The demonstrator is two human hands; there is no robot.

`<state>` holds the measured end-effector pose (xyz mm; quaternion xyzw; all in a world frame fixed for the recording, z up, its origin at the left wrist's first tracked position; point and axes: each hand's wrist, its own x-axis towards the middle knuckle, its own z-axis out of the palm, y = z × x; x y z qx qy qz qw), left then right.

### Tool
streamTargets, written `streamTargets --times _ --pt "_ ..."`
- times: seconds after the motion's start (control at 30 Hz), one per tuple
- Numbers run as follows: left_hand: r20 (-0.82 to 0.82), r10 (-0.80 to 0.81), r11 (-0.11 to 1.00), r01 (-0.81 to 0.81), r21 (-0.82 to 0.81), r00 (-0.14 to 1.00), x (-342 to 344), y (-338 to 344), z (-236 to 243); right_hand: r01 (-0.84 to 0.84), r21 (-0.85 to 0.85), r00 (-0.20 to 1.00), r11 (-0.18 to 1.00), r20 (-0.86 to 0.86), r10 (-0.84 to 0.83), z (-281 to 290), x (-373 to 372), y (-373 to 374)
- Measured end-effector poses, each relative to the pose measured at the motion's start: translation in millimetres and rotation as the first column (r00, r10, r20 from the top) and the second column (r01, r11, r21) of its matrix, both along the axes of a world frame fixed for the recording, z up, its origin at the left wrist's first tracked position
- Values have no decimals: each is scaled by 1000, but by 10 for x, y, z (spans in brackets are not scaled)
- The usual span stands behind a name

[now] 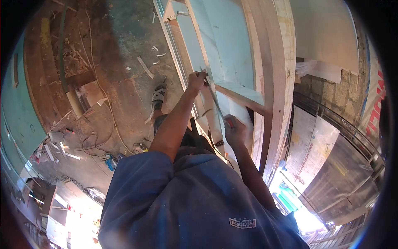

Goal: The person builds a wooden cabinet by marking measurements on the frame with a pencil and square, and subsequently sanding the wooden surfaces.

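Note:
A tape measure (217, 101) seems to stretch between my hands: a thin, pale blade with a bit of red at its right end. My left hand (196, 80) is closed at the far end of the blade, against the narrow edge of a wooden frame (239, 97). Nearer to me, my right hand (235, 132) is wrapped round the red end, most of which the fingers hide. Light blue panels (232, 37) fill the frame's openings beyond and beside my hands.
A thick wooden edge (271, 62) runs along the frame's right side. On the floor at left lie wood offcuts (145, 67), a long cable (108, 103) and a blue tool (110, 162). Boards (315, 145) lean at the right. My sandalled foot (158, 94) stands left of the frame.

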<state>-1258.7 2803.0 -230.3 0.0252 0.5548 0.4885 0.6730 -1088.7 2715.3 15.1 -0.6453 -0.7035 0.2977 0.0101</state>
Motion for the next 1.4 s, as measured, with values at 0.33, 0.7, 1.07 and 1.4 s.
streamTargets --times 0.33,0.7,1.07,1.4 --pt "101 -1 1000 3 -17 995 328 -338 82 20 29 999 999 -51 -18 -105 435 -392" --pt "188 -123 992 125 0 975 702 -636 -51 58 11 998 998 -23 -58 4 670 -654" --pt "247 -212 977 199 75 946 989 -1164 -74 31 -13 999 999 -11 -32 41 1104 -1138" --pt "187 -216 976 211 48 958 1150 -1283 -129 50 32 997 998 -68 -48 -139 1291 -1316"
